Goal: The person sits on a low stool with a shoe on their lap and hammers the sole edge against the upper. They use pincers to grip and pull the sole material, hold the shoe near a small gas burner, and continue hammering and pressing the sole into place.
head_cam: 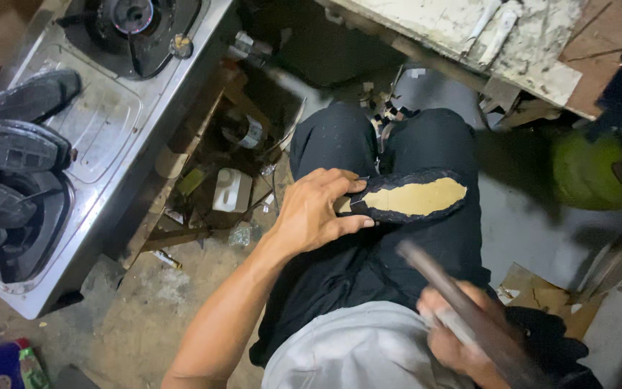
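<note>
My left hand [318, 212] presses on one end of a black shoe upper with a tan insole board [415, 196] showing, which lies across my black-trousered thighs [368, 137]. Fingers grip its left end. My right hand [455, 335], low at the right and blurred by motion, is closed around the handle of a long dark tool [462, 310], which looks like a hammer, raised over my lap. The tool's head is not clear in the blur.
A steel gas stove [109, 108] stands at left with several black shoe soles [19, 144] on it. Scraps, tins and wood litter the floor [217, 180] beside it. A worn workbench [484, 36] is ahead, a green object [584, 169] at right, cardboard [541, 295] at lower right.
</note>
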Demonstrator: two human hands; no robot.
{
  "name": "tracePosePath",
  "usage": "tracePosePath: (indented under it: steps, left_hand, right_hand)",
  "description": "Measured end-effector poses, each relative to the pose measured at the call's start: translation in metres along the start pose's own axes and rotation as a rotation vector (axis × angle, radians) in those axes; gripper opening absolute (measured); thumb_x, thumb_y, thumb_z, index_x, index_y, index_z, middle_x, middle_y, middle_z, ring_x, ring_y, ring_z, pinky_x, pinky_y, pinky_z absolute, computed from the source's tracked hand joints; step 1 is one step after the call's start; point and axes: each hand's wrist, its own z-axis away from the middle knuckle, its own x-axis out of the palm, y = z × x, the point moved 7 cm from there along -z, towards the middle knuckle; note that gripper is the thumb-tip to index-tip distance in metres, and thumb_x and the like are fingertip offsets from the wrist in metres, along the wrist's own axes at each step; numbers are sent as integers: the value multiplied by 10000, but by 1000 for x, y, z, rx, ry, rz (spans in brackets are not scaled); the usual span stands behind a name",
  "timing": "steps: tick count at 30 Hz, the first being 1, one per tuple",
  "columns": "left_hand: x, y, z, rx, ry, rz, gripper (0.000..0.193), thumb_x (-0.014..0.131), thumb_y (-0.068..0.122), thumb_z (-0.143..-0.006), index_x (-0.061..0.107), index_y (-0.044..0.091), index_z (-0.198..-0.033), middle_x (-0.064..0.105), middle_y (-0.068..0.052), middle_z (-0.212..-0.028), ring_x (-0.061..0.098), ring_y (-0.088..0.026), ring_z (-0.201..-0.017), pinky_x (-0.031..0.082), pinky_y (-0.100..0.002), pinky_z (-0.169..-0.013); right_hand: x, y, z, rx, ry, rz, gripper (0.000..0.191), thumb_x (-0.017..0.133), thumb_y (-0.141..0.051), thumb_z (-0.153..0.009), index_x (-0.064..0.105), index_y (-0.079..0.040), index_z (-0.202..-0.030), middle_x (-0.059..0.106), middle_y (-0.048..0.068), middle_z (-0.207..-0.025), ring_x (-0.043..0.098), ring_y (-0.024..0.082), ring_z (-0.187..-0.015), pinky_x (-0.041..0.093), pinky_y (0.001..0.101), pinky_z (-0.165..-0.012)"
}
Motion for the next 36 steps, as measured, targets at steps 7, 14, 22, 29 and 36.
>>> tracePosePath:
  steps: [7,14,22,29,36]
  left_hand:
    - [-3,4,-3,122,8,-76,554,882,375,-724,715,80,-1162,717,-83,-1178,681,-314,-1006,549,-417,-832]
    - [-10,-5,-19,156,16,-68,568,885,402,-731,711,62,-1151,738,-82,-1127,691,-312,-967,551,-414,-823]
    - [-7,-10,-18,151,32,-31,574,881,405,-740,703,58,-1161,727,-86,-1151,690,-315,-993,551,-414,-861]
    - [-5,-10,-16,150,62,-39,589,872,406,-720,701,62,-1167,724,-84,-1168,691,-328,-1010,546,-427,-883]
    - [-2,-17,-11,43,8,-51,884,875,331,-628,579,76,-1422,719,-111,-978,676,-348,-918,527,-453,-819]
  right_hand:
    - [18,17,-34,234,-138,17,389,705,-118,-879,643,65,-1217,676,301,-1256,716,442,-978,595,405,-756]
    - [-17,-2,-50,337,-65,-49,436,742,-155,-844,640,67,-1205,731,194,-1103,754,294,-892,581,390,-814]
    - [3,11,-46,263,-2,-82,148,637,-103,-919,648,11,-1012,687,99,-871,696,173,-726,578,312,-629]
    - [-25,-5,-53,352,-30,-126,141,669,-128,-893,671,-3,-960,681,90,-756,663,180,-684,549,310,-599]
    - [12,14,-57,454,-215,64,563,796,-190,-860,621,4,-1358,758,196,-972,765,261,-796,614,346,-781]
